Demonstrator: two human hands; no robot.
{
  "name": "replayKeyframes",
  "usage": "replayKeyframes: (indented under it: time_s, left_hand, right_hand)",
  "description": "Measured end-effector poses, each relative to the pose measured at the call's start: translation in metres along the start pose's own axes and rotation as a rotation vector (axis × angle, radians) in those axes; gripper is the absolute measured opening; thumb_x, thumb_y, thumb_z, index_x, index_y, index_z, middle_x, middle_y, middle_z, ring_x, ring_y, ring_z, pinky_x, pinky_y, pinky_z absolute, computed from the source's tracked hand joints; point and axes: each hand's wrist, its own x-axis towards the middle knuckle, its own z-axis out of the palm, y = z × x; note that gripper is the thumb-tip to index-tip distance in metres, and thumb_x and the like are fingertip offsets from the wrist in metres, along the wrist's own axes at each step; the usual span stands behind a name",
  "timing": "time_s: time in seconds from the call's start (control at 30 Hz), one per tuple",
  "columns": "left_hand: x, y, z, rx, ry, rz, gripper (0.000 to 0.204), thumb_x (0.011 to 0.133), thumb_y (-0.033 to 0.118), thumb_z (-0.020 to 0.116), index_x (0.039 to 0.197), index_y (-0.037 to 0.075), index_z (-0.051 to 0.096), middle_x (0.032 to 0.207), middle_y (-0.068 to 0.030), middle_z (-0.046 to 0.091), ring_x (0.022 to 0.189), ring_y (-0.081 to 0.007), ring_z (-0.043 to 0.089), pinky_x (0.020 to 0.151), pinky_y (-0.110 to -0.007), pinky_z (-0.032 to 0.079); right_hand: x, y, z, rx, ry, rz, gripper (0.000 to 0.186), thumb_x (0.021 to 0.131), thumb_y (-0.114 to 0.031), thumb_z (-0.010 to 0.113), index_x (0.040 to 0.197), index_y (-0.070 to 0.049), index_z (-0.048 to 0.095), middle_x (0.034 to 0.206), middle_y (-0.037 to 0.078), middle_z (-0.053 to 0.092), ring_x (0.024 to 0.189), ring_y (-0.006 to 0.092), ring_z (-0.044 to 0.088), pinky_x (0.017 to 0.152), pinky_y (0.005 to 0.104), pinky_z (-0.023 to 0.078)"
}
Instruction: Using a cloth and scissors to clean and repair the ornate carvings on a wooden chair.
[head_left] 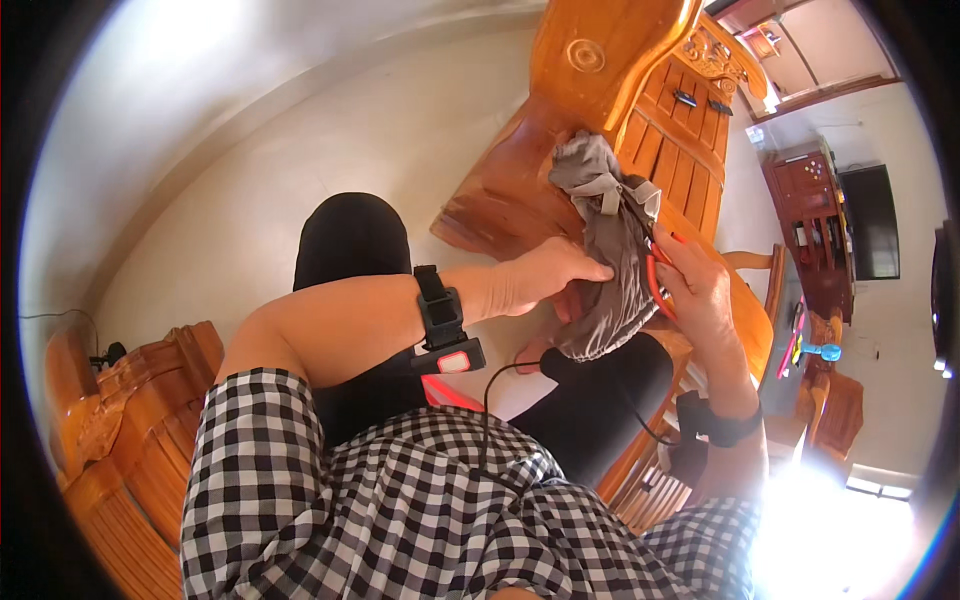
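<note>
A crumpled grey cloth item with a lighter strap and a gathered lower edge hangs in front of me, over my lap. My left hand is closed on its left side, with the thumb lying over the fabric and the other fingers partly hidden. On the other side, my right hand grips scissors with red loop handles. Their blades cannot be made out against the cloth. Both wrists wear black straps, and a small device sits on the left one.
A carved wooden bench stands beyond the cloth, with small dark objects on its seat. Another wooden seat is at the left. A dark cable runs near my lap. Farther right are a television and a wooden cabinet.
</note>
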Motion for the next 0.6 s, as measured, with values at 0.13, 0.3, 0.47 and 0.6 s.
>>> replayKeyframes:
  time_s: [0.13,0.3,0.47,0.6]
  left_hand:
    - [0.003,-0.004,-0.012,0.002,0.014,-0.039,0.029,0.087,0.028,0.064,0.091,-0.001,0.068,0.071,-0.01,0.064,0.053,-0.0178,0.059,0.044,-0.029,0.046]
    - [0.008,-0.003,-0.025,-0.055,0.044,0.064,0.031,0.086,0.029,0.064,0.091,-0.002,0.068,0.07,-0.01,0.064,0.051,-0.0176,0.059,0.045,-0.029,0.046]
    - [0.004,0.004,-0.008,-0.02,-0.002,0.01,0.031,0.086,0.029,0.064,0.09,-0.002,0.068,0.071,-0.0098,0.065,0.051,-0.0168,0.058,0.044,-0.029,0.046]
    - [-0.004,0.002,-0.014,0.042,-0.011,-0.054,0.029,0.086,0.027,0.064,0.09,-0.001,0.068,0.072,-0.009,0.066,0.053,-0.0163,0.059,0.045,-0.028,0.046]
  right_hand:
    - [0.03,-0.021,0.022,-0.025,0.027,-0.059,0.04,0.08,-0.008,0.064,0.121,-0.011,0.061,0.097,0.014,0.064,0.083,0.0351,0.063,0.07,0.0412,0.051]
    - [0.064,-0.038,0.035,-0.041,0.024,0.006,0.038,0.082,-0.011,0.061,0.12,-0.012,0.062,0.101,0.015,0.064,0.086,0.0346,0.063,0.073,0.0399,0.051]
    - [0.016,-0.015,0.017,0.036,0.005,0.101,0.041,0.082,-0.01,0.061,0.123,-0.012,0.061,0.103,0.016,0.064,0.092,0.0339,0.062,0.079,0.0393,0.05]
    - [-0.006,-0.034,0.014,-0.074,-0.01,0.275,0.041,0.082,-0.008,0.061,0.123,-0.007,0.06,0.1,0.017,0.063,0.091,0.0325,0.063,0.08,0.0383,0.049]
